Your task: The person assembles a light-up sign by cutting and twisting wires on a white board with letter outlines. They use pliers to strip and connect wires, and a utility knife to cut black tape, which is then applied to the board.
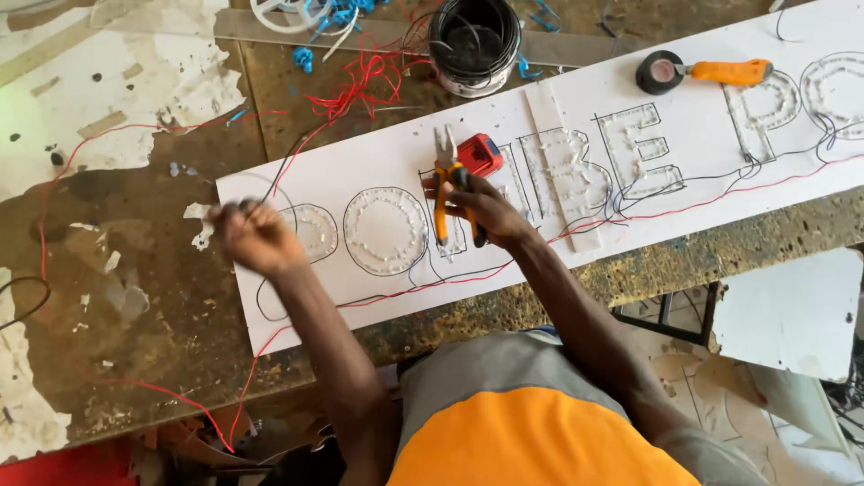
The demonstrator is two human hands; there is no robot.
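The orange-handled pliers with grey metal jaws stand nearly upright in the right hand, nose pointing to twelve o'clock, just above the middle of the long white sign board with its outlined letter shapes. The right hand wraps its fingers round the orange handles from the three o'clock side, and its forearm runs down toward five o'clock to the body in the grey and orange shirt. The left hand is curled shut near the board's nine o'clock end, its forearm dropping toward five o'clock; it is blurred, so it seems to pinch a thin dark wire, but I cannot tell for certain. Just at one o'clock of the pliers lies a small red box-shaped tool, close beside the right hand's fingertips. Between the two hands the round clear letter outlines lie uncovered on the board. The board's near edge runs close along the edge of the worn brown workbench, and a thin red wire hangs off it at seven o'clock. To nine o'clock of the left hand the bench surface lies open. At twelve o'clock a black round pot wound with wire stands beside a tangle of red wire; at two o'clock a black tape roll touches an orange-handled utility knife.
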